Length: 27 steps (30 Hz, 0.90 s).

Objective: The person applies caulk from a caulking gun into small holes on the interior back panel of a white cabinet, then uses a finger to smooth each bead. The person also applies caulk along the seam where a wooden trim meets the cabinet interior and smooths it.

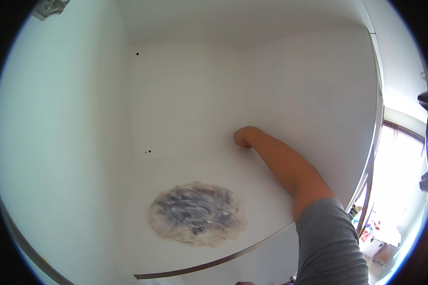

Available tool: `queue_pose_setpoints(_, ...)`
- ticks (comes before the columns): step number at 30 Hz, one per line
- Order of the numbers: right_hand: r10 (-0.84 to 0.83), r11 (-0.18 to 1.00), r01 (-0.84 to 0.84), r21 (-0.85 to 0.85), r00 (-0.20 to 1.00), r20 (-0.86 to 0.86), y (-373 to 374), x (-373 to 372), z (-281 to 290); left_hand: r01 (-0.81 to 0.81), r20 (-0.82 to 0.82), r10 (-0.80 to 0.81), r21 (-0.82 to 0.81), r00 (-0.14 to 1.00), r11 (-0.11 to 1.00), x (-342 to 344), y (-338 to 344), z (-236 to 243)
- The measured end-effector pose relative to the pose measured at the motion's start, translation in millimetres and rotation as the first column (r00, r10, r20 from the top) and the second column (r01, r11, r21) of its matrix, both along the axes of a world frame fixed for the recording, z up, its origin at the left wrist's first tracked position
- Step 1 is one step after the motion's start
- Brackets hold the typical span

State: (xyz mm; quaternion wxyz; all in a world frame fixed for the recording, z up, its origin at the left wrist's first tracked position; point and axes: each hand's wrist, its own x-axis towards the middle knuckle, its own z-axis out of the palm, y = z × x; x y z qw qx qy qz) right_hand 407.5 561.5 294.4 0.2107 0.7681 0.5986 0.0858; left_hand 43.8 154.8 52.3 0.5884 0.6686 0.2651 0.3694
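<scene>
We reach our right hand [243,137] toward the far right corner of the white cabinet [185,99], its fingers curled under and partly hidden, so we cannot tell whether they are clamped on anything. On the cabinet's white shelf [266,194] lies a crumpled, pale bundle [198,213] with a dark grey middle, left of our forearm and well apart from it, close to the near brown edge strip [209,262].

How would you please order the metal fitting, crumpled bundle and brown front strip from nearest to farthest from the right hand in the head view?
1. Crumpled bundle, below-left of the right hand.
2. Brown front strip, below the bundle.
3. Metal fitting, upper left.
</scene>
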Motion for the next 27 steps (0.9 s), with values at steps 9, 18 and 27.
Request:
queue_pose_setpoints(9, -0.062, 0.983, 0.106, 0.151, 0.961, -0.271, -44.7, -24.5, 21.1, 0.008, 0.022, -0.007, -0.028, 1.000, 1.000, 0.5, 1.6, 5.4)
queue_pose_setpoints(18, -0.028, 0.995, 0.029, 0.092, 1.000, -0.012, -44.4, -34.4, 4.7, 0.031, 0.049, -0.029, -0.052, 0.998, 0.998, 1.5, 0.2, -1.0)
queue_pose_setpoints(27, -0.064, 0.985, 0.057, 0.163, 0.997, 0.040, -68.1, -50.2, 23.1, -0.014, -0.022, 0.018, 0.179, 1.000, 0.984, -5.7, -5.9, -1.3)
